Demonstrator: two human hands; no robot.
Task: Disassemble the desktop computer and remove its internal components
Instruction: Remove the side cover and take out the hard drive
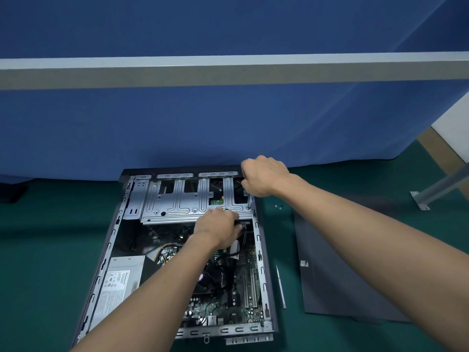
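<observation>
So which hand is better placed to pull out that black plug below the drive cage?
Left. The left hand grips the black plug just below the drive cage; the right hand sits at the far corner of the case.

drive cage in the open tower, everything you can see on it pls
The drive cage is a silver stamped sheet-metal tray with pressed ribs, rectangular cutouts and a mesh vent. It lies flat across the far end of the case, seated in place. A small green board shows through one opening. The left hand lies on its near edge and the right hand curls over its far right corner. What they grip is hidden.
</observation>
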